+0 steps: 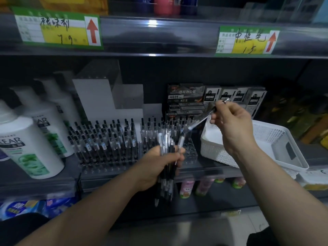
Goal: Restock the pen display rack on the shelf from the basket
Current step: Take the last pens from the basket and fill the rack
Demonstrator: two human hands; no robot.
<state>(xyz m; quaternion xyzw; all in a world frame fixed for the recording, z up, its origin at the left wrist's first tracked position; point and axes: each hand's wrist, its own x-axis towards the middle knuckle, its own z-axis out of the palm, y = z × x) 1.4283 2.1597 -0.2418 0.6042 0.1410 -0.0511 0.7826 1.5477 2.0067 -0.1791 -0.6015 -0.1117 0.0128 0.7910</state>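
a dark grey shelving unit fills the frame. the upper shelf edge (159, 36) runs across the top and carries two green-and-yellow price labels, one at upper left (56, 28) and one at upper right (248, 40), with a small glare of light (152, 23) at top centre. the back panel (177, 71) is dark. white bottles (30, 144) stand at left on the middle shelf (16, 181). pink cans (187, 189) and blue packs (23, 208) sit below, and pale floor (255, 222) shows at lower right.
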